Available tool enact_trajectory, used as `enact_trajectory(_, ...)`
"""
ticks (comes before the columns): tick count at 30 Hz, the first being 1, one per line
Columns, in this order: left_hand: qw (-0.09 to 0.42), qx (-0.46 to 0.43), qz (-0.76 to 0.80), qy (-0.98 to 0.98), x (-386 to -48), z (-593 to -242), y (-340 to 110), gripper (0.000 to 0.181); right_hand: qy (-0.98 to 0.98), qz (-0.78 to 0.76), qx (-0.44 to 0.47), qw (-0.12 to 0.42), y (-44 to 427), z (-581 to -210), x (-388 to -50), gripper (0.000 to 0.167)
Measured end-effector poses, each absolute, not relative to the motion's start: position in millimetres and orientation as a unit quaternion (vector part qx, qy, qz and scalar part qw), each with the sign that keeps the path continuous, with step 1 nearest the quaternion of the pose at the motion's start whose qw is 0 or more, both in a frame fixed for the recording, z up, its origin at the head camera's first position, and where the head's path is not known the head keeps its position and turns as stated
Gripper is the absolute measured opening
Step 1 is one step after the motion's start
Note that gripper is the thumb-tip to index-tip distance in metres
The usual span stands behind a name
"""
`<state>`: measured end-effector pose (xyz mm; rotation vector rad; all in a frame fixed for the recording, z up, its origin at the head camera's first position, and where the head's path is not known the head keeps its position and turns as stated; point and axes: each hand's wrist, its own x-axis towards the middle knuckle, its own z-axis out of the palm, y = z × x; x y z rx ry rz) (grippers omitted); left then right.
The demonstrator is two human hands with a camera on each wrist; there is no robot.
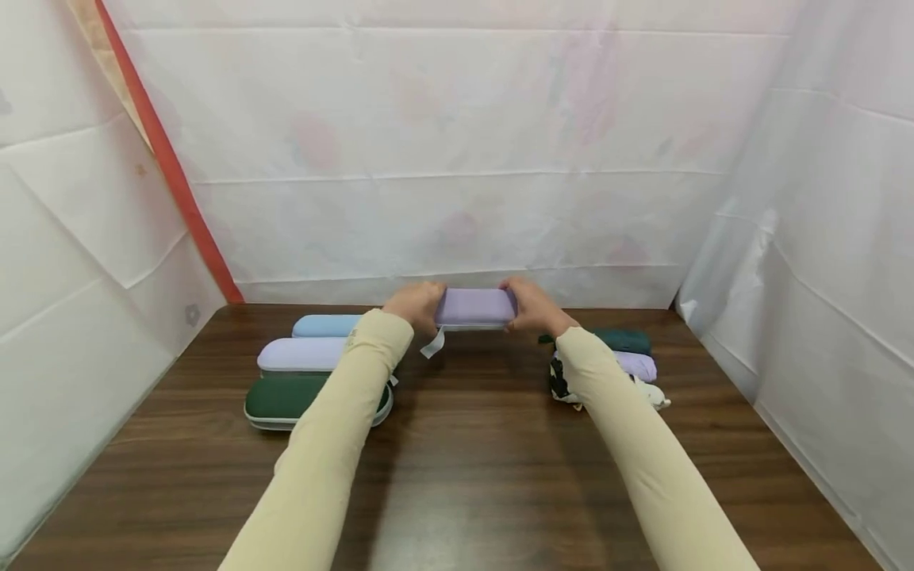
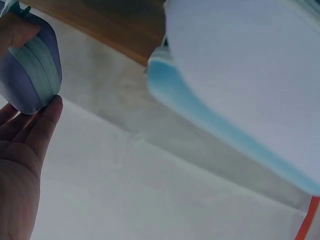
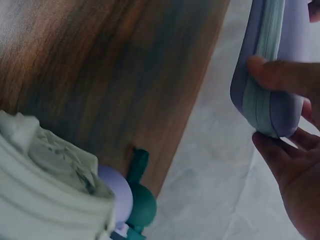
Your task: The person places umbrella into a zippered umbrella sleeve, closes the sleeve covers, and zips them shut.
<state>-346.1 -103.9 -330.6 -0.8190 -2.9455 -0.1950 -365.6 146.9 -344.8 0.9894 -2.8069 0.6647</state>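
A purple zip case (image 1: 474, 308) with a pale zip band is held level between both hands, above the table's back edge. My left hand (image 1: 418, 306) grips its left end, thumb and fingers around it; in the left wrist view the hand (image 2: 22, 150) supports the case (image 2: 42, 65) at its zipped end. My right hand (image 1: 534, 308) grips the right end; in the right wrist view the thumb lies on the zip band of the case (image 3: 257, 95) and the fingers of the hand (image 3: 300, 170) are at its lower end. A white tag hangs near the left hand.
Left on the brown table (image 1: 457, 476) lie a light blue case (image 1: 324, 325), a lavender case (image 1: 300, 354) and a green case (image 1: 286, 398). On the right, partly behind the sleeve, lie a dark green bundle (image 1: 624, 341), a lavender bundle (image 1: 637, 365) and a black-and-white one (image 1: 560, 381).
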Motion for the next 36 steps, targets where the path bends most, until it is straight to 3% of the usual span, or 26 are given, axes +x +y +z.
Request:
enact_trajectory(4,0.036,-0.267,-0.053,-0.961,-353.1,-347.3,-100.7,0.057,-0.938,0.168,0.298,0.059,142.8,-358.3,-369.1,0.074)
enact_trajectory(8,0.034,-0.255,-0.057,-0.965,-352.3,-361.0,-98.7,0.053,-0.956,0.145,0.252,0.034,134.5,-364.5,-362.8,0.073)
enact_trajectory(16,-0.029,-0.216,-0.048,-0.975,-347.4,-369.1,-88.8,0.052,-0.972,0.123,0.201,-0.004,126.8,-372.6,-356.6,0.073)
enact_trajectory(28,-0.008,-0.149,-0.043,-0.988,-343.4,-391.9,-76.8,0.039,-0.974,0.123,0.167,-0.094,120.1,-384.5,-348.3,0.078)
enact_trajectory(36,-0.053,-0.116,-0.026,-0.992,-339.3,-360.6,-79.5,0.011,-0.973,0.068,0.174,-0.138,137.1,-366.5,-341.1,0.076)
